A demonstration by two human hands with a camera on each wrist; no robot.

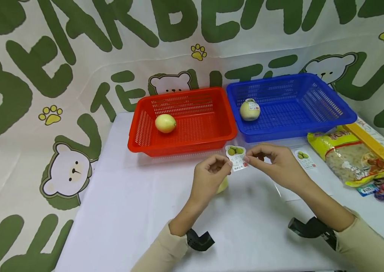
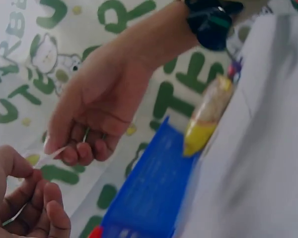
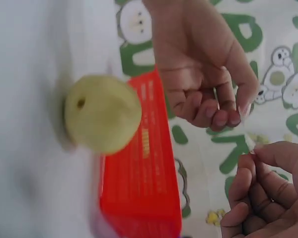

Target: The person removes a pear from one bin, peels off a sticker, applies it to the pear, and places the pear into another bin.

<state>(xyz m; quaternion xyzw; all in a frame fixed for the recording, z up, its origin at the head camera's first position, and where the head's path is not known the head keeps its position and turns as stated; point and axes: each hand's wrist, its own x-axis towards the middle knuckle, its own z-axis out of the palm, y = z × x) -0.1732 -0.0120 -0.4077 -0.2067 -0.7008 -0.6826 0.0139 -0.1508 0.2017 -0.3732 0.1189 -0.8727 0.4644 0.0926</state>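
My left hand (image 1: 211, 174) and right hand (image 1: 278, 163) pinch opposite edges of a small white fruit sticker (image 1: 237, 160), held up above the table. It carries green fruit pictures and a red mark. In both wrist views the sticker shows nearly edge-on as a thin strip between the fingertips. A round pale yellow-green fruit, melon-like (image 3: 102, 114), rests on the white cloth below my hands; in the head view my left hand mostly covers it. Another sticker (image 1: 303, 158) lies on a clear sheet to the right of my right hand.
A red basket (image 1: 181, 148) with one pale fruit (image 1: 165, 123) stands at the back. Right of it, a blue basket (image 1: 293, 130) holds a fruit (image 1: 249, 110) bearing a sticker. A yellow snack bag (image 1: 351, 158), a long yellow-and-white box (image 1: 378, 139) and wrapped sweets (image 1: 383, 190) lie at right.
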